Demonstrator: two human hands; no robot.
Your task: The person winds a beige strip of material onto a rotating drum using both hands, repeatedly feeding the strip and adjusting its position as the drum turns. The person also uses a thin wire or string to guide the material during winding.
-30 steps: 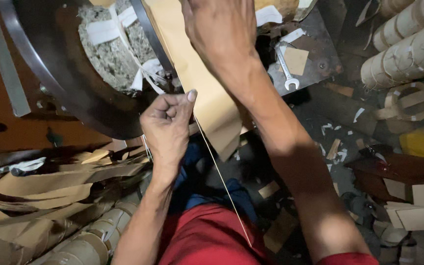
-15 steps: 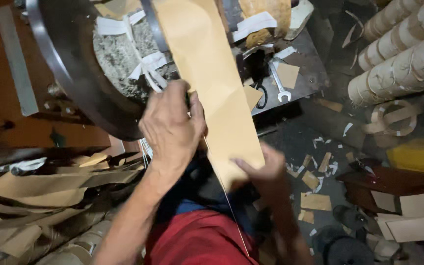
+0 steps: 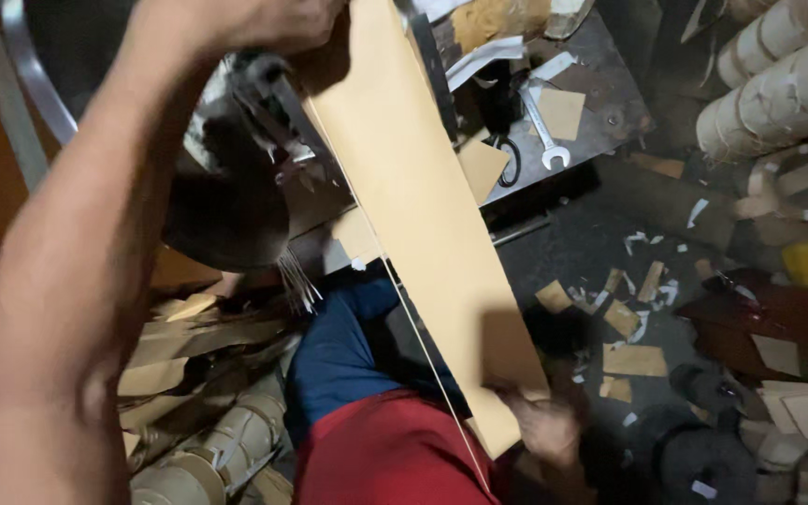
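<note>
cardboard strip [image 3: 423, 234], long and tan, runs on a slant from my left hand [image 3: 264, 23] at the top of the view down to my right hand [image 3: 549, 425] low in the shadow. my left fingers are curled over near the strip's upper end, by the dark round machine [image 3: 226, 206], but i cannot tell whether they truly pinch it, as the hand is cut off by the edge of the view. my right fingers are closed on the lower corner, thumb side hidden under the board.

a thin pale string [image 3: 423, 355] runs along the strip's left edge, just beside my right fingers at its low end.

what worries me: the strip is held only at its two ends, so a slack grip at either one could let it sag or twist and crease in the middle. near my left fingers a spray of thin wires [image 3: 296, 276] and metal edges stick out of the machine; a slip there could snag the board or my forearm. the string could foul under the strip's edge if i pull crooked. beyond my right fingers the floor [image 3: 610, 243] is littered with cardboard scraps [image 3: 633, 360], and a spanner [image 3: 544, 131] lies on the metal tabletop [image 3: 610, 103], so a dropped end would land in clutter.
</note>
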